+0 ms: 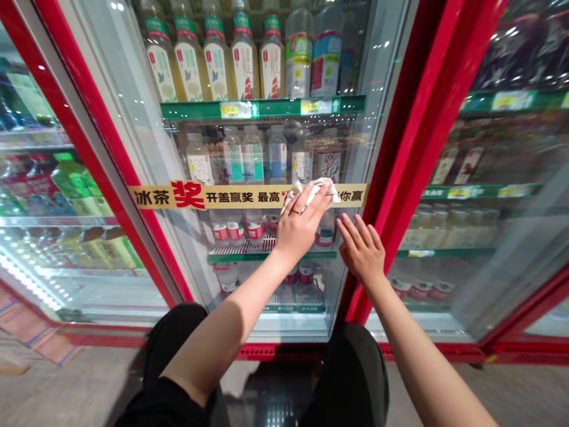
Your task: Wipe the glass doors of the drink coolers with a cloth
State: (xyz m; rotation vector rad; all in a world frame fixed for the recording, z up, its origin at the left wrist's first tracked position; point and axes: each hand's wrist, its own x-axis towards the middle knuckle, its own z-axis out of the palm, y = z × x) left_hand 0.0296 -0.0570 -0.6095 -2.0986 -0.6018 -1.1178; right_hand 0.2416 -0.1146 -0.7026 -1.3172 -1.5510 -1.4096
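A crumpled white cloth lies under the fingers of my left hand, which presses it to the glass door of a red-framed drinks fridge. A ring shows on one of that hand's fingers. The cloth covers part of a yellow strip with black and red characters that runs across the glass. Just right of and below the cloth, my right hand has its fingers stretched out against the door near the red frame. I see nothing in it.
Behind the glass, bottles stand on shelves with a green price rail. More fridge sections with drinks flank the door on the left and right. My knees are bent close to the fridge's red base, above a grey floor.
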